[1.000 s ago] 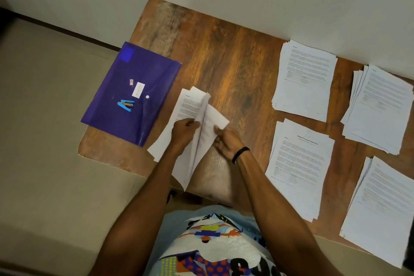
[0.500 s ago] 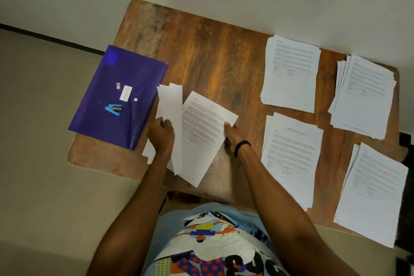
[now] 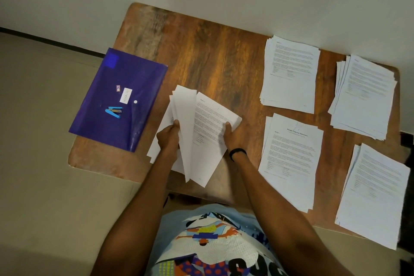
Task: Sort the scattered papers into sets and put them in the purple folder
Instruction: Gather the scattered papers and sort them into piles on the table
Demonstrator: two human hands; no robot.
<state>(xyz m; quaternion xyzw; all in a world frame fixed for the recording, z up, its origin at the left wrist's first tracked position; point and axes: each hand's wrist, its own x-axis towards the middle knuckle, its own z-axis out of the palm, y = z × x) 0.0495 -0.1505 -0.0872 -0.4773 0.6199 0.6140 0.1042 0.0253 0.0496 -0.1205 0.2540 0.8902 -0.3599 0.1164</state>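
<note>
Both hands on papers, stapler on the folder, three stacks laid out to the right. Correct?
No: the head view shows four stacks, not three: far-left stack, far-right stack, near-left stack, near-right stack. Left hand and right hand do hold papers; stapler lies on the folder.

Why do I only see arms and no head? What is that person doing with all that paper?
The camera sits on the person's head and looks down, so you see only their arms and shirt. There is no machine, just two bare hands. The left hand grips a bunch of sheets. The right hand pinches one printed page by its edge. On the wooden table, four paper stacks lie on the right. A purple folder lies on the left, with a small blue stapler on it.
</note>
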